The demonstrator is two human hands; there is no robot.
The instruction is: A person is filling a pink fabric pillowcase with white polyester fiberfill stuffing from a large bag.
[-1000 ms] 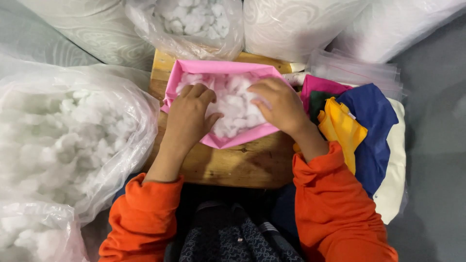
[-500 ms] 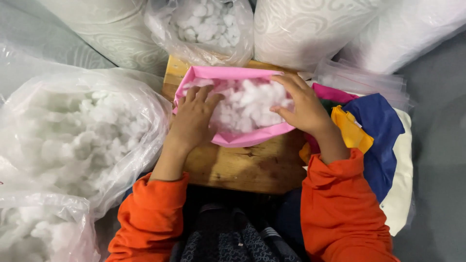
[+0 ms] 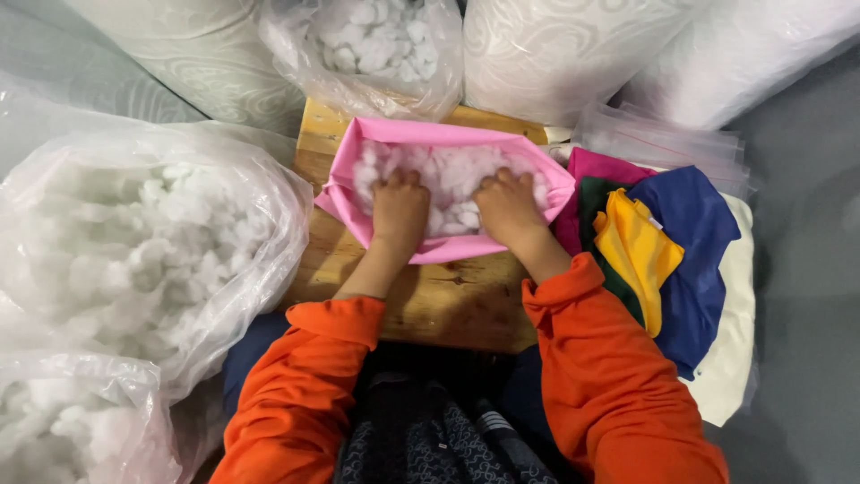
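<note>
**Both hands pressed into the stuffing of a pink cover**

The left hand (image 3: 400, 208) lies palm down in the open mouth of the pink cover (image 3: 430, 134), fingers curled into the white stuffing (image 3: 448, 175). The right hand (image 3: 507, 208) sits just beside it, also palm down with its fingers bent into the same fluff. Both press on the stuffing; whether either actually grips a clump cannot be told, since the fingertips are sunk in it.

The cover rests on a wooden board (image 3: 430, 300), its opening facing the person and its rim folded outward. Orange sleeves (image 3: 618, 376) cover both forearms.

To the right, touching the cover, lies a stack of fabrics (image 3: 690, 233) in magenta, green, yellow, blue and cream. To the left is a large clear bag (image 3: 134, 242) of fluff, another bag (image 3: 376, 45) lies behind the board, and white rolls (image 3: 555, 54) stand at the back.
</note>
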